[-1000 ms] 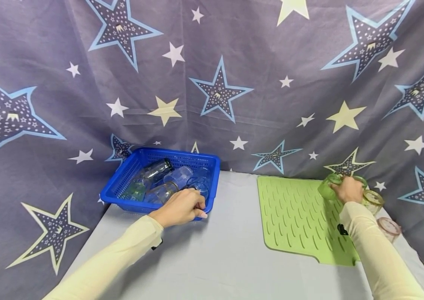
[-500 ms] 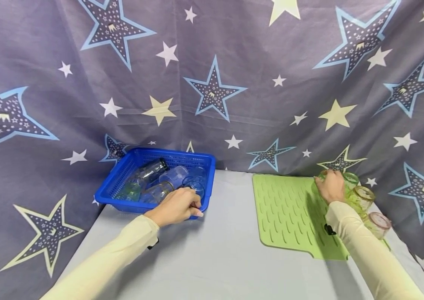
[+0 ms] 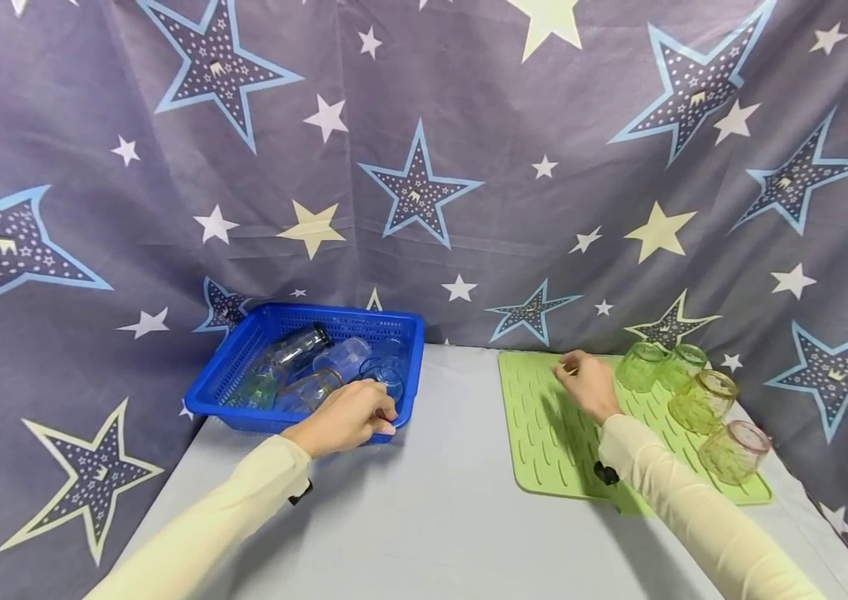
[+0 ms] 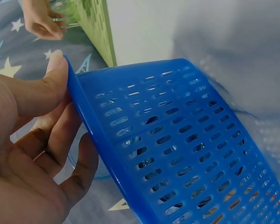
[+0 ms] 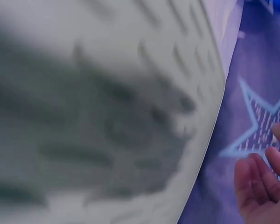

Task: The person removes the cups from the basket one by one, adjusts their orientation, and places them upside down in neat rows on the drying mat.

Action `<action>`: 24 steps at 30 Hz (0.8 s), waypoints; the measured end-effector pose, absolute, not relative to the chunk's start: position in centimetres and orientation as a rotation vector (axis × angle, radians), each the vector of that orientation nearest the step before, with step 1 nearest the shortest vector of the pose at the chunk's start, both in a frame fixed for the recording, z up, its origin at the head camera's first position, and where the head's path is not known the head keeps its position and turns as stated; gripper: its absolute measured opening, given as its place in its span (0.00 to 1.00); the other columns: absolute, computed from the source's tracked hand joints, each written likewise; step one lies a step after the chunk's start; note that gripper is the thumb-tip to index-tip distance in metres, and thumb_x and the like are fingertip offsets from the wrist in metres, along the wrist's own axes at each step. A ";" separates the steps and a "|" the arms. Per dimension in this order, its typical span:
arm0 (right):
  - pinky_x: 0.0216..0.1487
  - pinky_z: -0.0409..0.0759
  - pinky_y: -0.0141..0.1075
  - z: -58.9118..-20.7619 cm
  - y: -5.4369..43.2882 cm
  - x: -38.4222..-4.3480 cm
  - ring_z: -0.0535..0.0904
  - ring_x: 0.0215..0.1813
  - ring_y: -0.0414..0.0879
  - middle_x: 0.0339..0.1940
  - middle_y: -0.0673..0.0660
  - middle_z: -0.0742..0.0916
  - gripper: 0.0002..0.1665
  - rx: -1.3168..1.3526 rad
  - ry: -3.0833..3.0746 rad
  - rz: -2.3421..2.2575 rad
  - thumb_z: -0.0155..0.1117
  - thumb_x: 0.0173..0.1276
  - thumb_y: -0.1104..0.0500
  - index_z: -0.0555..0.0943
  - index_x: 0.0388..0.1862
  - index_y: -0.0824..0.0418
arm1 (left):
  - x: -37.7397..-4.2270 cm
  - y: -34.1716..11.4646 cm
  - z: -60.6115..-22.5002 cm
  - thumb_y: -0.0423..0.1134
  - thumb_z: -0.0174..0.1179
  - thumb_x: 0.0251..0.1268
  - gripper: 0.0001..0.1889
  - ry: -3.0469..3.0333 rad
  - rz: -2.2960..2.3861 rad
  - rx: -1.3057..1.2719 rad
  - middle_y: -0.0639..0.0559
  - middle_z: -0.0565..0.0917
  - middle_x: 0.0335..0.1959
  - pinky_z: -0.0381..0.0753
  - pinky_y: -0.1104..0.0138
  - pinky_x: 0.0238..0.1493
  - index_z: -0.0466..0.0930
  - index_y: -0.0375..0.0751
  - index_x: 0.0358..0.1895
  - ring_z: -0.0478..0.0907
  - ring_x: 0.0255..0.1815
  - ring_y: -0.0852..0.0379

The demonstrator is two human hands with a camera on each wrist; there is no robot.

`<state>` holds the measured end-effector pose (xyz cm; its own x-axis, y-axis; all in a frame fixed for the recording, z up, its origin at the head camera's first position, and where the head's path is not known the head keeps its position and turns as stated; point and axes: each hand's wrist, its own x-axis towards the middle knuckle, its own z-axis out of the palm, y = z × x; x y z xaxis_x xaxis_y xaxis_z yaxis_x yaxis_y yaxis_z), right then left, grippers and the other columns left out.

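My left hand [image 3: 352, 414] pinches the front right rim of the blue perforated basket [image 4: 158, 121]; its thumb lies on the outside in the left wrist view. Inside the basket lie clear, dark and bluish glasses, among them a dark glass [image 3: 303, 346] and a blue-rimmed glass [image 3: 386, 375]. My right hand [image 3: 590, 385] is over the green drying mat [image 3: 532, 417], fingers loosely bent and holding nothing. To its right on the mat stand two green glasses [image 3: 639, 367], a yellow glass [image 3: 699, 404] and a pink glass [image 3: 735, 454].
A light cloth-covered table [image 3: 439, 500] carries the basket on the left and the mat on the right. Behind them hangs a grey-purple curtain [image 3: 469, 75] with stars, close to the back of both.
My right hand has set a green glass on the mat beside the other green one, let go and moved left. The left hand has stayed on the basket rim.
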<state>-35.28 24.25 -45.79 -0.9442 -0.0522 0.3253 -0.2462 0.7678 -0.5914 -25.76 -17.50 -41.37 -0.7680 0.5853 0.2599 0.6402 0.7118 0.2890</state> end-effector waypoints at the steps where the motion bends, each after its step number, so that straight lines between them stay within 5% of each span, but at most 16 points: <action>1: 0.48 0.82 0.54 -45.9 23.7 -35.1 0.85 0.45 0.61 0.44 0.67 0.88 0.19 0.239 -2.680 0.976 0.65 0.75 0.56 0.82 0.53 0.71 | -25.8 -17.5 -41.3 0.39 0.72 0.65 0.03 -2.771 -0.548 -1.001 0.63 0.78 0.30 0.82 0.61 0.41 0.89 0.51 0.32 0.77 0.35 0.60; 9: 0.40 0.84 0.42 -46.3 18.6 -33.5 0.85 0.41 0.56 0.40 0.59 0.89 0.14 0.310 -2.727 1.248 0.67 0.75 0.55 0.86 0.48 0.65 | -25.9 -17.5 -41.4 0.39 0.74 0.62 0.03 -2.805 -0.597 -0.964 0.61 0.82 0.34 0.83 0.59 0.44 0.90 0.49 0.37 0.80 0.39 0.58; 19: 0.47 0.85 0.52 -46.6 12.0 -30.6 0.84 0.45 0.66 0.44 0.66 0.88 0.17 0.404 -2.739 1.759 0.67 0.75 0.50 0.86 0.48 0.63 | -26.2 -17.6 -41.5 0.41 0.76 0.59 0.07 -2.755 -0.575 -0.989 0.60 0.82 0.32 0.82 0.64 0.37 0.86 0.48 0.32 0.81 0.33 0.61; 24: 0.46 0.85 0.49 -46.7 8.9 -29.1 0.84 0.43 0.62 0.43 0.68 0.88 0.22 0.507 -2.707 1.934 0.65 0.76 0.48 0.86 0.48 0.68 | -26.1 -17.7 -41.5 0.41 0.76 0.59 0.07 -2.775 -0.598 -0.979 0.60 0.81 0.31 0.81 0.65 0.36 0.85 0.48 0.31 0.80 0.33 0.61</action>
